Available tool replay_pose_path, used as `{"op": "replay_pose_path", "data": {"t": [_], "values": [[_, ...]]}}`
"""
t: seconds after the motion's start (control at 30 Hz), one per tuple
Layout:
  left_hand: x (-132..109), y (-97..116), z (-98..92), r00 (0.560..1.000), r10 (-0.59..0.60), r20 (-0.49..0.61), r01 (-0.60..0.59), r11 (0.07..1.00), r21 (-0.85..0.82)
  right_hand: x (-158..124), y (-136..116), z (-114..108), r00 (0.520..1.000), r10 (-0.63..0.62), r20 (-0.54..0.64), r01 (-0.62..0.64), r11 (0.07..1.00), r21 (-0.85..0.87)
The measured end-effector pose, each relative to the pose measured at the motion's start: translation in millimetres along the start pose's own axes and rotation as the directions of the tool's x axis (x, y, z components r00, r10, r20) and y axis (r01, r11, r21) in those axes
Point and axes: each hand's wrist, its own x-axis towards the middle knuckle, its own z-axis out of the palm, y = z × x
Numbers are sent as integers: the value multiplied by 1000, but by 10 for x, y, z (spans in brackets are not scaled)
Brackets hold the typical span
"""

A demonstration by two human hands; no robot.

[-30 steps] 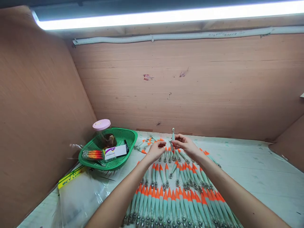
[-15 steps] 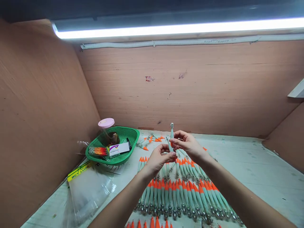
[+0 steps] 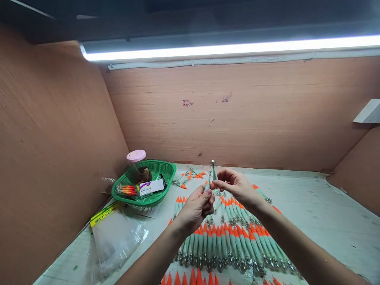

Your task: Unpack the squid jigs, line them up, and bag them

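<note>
My left hand (image 3: 198,206) is closed around a pale green squid jig (image 3: 208,181), its crown of hooks pointing up. Close beside it, the fingers of my right hand (image 3: 234,185) pinch a second pale squid jig (image 3: 214,173), also hook end up. Whether the two jigs touch, I cannot tell. Below my hands lie rows of squid jigs (image 3: 218,239) with orange tips pointing away and metal hooks towards me. Another row of squid jigs (image 3: 234,208) lies behind it, partly covered by my hands and wrists.
At the left stands a green basket (image 3: 172,178) holding a jar with a pink lid (image 3: 136,155), a white box (image 3: 152,187) and bundled red-yellow lures (image 3: 127,190). Clear plastic bags (image 3: 115,241) lie before it. Loose jigs (image 3: 194,174) lie near the back wall (image 3: 252,118).
My left hand has turned and drawn lower, its jig now more upright. The right hand has lowered slightly with its jig. The whole view has shifted a little.
</note>
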Motion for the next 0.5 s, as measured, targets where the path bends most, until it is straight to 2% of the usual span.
{"op": "replay_pose_path", "data": {"t": [0.2, 0.33, 0.5], "values": [[-48, 0, 21, 999, -48, -25, 47, 997, -53, -29, 105, 24, 998, -44, -51, 42, 999, -32], [-65, -25, 23, 998, -27, -49, 24, 997, -72, -77, 159, 48, 994, -83, -70, 79, 995, -56], [-108, -41, 54, 998, 1, -65, -5, 997, -73, -150, 133, 96, 995, -74, -63, 77, 996, 50]]}}
